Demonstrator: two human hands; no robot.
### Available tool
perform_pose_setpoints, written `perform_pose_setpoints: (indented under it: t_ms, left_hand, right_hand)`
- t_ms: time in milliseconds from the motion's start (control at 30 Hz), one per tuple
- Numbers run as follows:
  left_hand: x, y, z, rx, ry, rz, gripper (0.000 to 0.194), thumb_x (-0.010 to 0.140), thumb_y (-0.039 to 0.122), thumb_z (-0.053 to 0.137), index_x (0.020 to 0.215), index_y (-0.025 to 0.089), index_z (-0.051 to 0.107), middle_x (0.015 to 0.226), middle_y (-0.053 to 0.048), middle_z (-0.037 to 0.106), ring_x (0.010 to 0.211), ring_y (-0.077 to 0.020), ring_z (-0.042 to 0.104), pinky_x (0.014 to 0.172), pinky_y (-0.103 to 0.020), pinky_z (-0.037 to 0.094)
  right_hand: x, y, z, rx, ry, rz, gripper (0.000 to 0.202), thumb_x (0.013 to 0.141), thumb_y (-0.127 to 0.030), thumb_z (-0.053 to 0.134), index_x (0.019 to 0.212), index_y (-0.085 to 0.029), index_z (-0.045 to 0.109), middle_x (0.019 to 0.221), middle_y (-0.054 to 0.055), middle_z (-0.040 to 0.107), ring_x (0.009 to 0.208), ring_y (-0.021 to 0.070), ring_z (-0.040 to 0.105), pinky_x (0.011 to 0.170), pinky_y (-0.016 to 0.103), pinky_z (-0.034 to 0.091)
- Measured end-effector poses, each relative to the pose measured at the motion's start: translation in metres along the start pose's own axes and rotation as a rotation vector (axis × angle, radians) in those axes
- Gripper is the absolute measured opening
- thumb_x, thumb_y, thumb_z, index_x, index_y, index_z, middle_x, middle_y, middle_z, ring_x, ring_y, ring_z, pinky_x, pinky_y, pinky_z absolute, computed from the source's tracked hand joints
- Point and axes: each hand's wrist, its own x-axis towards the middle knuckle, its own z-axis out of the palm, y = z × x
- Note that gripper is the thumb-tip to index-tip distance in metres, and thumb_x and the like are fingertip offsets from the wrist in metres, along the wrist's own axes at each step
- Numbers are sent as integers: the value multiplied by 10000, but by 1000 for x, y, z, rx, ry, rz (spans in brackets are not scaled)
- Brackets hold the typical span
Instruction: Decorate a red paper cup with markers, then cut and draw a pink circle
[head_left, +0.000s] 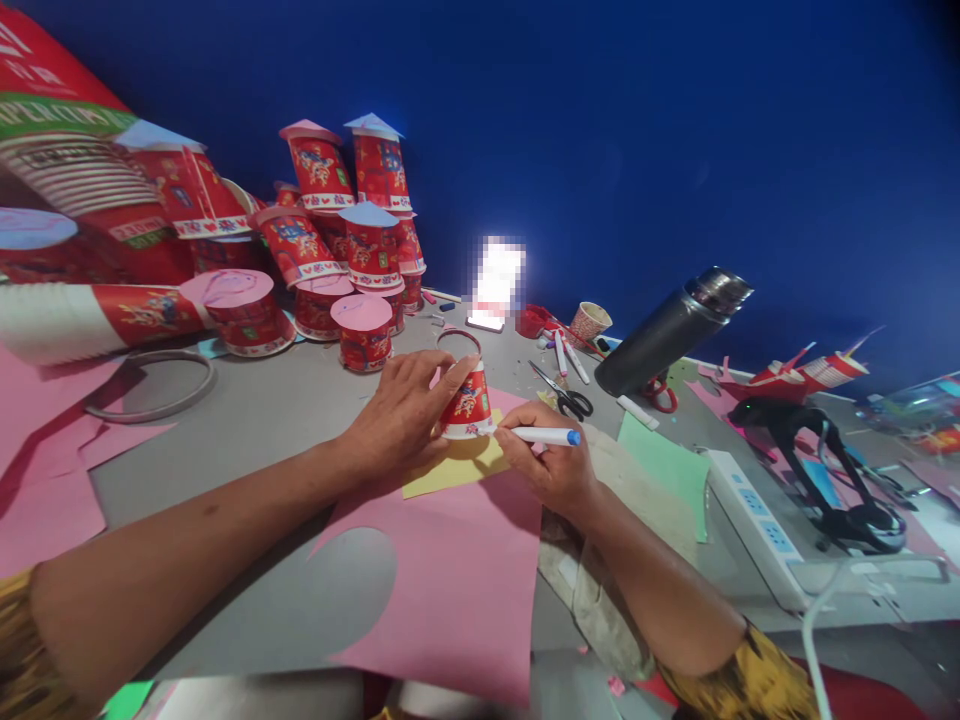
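Observation:
My left hand (401, 415) is closed round the left side of a red patterned paper cup (471, 400) that stands on a yellow paper sheet (450, 470). A white marker with a blue end (551, 436) is gripped in my right hand (551, 465), its front end at the cup's white lower band. The marker's tip is hidden by my fingers. Beneath the yellow sheet lies a large pink sheet (472, 580) with a rounded cut-out on its left.
Red cups with paper tops (365, 335) are stacked at the left, beside a tape roll (161, 385). Black scissors (566, 395), a black flask (667, 335), green paper (667, 465), a power strip (754, 525) and a black headset (817, 460) lie to the right. A lit phone (495, 285) stands behind.

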Motion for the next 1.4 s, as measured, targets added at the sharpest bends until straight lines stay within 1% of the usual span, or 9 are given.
perform_pose_setpoints:
  t_ms: [133,300,433,567,733,933,1133,1400]
  left_hand:
    - [0,-2,2,1,5,6,929,822,211,707,1632,287,257,1448,-175,507,1285,-390,495,1075,-561,383]
    - [-1,-4,4,13,22,19,903,832,228,699,1625,273,271,1430,-177,516,1278,-387,505,1054,-545,394]
    - [0,-2,1,9,25,27,903,831,229,710,1619,276,273,1425,-179,520,1283,-389,508,1055,-550,397]
    - [0,1,-3,3,-5,7,888,848,202,702,1621,269,269,1433,-186,518,1298,-387,513,1068,-549,401]
    - [0,0,0,-19,27,21,925,825,204,721,1630,292,273,1429,-171,521,1297,-401,504,1067,-563,398]
    - [0,1,-2,15,23,42,874,826,176,702,1605,231,310,1412,-194,524,1295,-398,516,1051,-554,415]
    - [0,4,-4,14,-2,4,882,853,211,726,1618,266,292,1431,-187,520,1323,-403,501,1076,-566,407]
    - [0,4,-4,14,7,25,894,863,230,737,1619,270,263,1426,-189,526,1306,-401,512,1063,-561,415]
  right_hand:
    - [0,2,1,0,-7,1,159,996,-310,618,888,-224,697,755,17,736,634,149,657,621,259,506]
    - [-1,2,1,10,2,9,175,1002,-313,613,885,-218,702,755,18,735,628,144,645,616,256,503]
    - [0,1,0,13,-10,17,160,992,-308,618,885,-223,701,764,13,738,610,137,630,609,257,498]
    - [0,1,0,34,28,28,152,996,-295,620,882,-221,689,737,2,722,581,128,605,588,252,480]
    - [0,1,2,14,9,38,156,989,-322,623,892,-228,701,773,23,741,624,148,637,613,267,508]
    - [0,0,1,20,29,36,154,995,-306,628,886,-223,699,741,9,728,592,135,622,593,253,494]
    - [-1,-1,-1,20,-10,12,158,1003,-317,627,916,-221,718,799,34,753,672,160,680,657,266,543]
    - [-1,0,4,-6,-24,-20,177,1018,-338,611,926,-231,719,784,33,754,684,172,691,648,277,531]
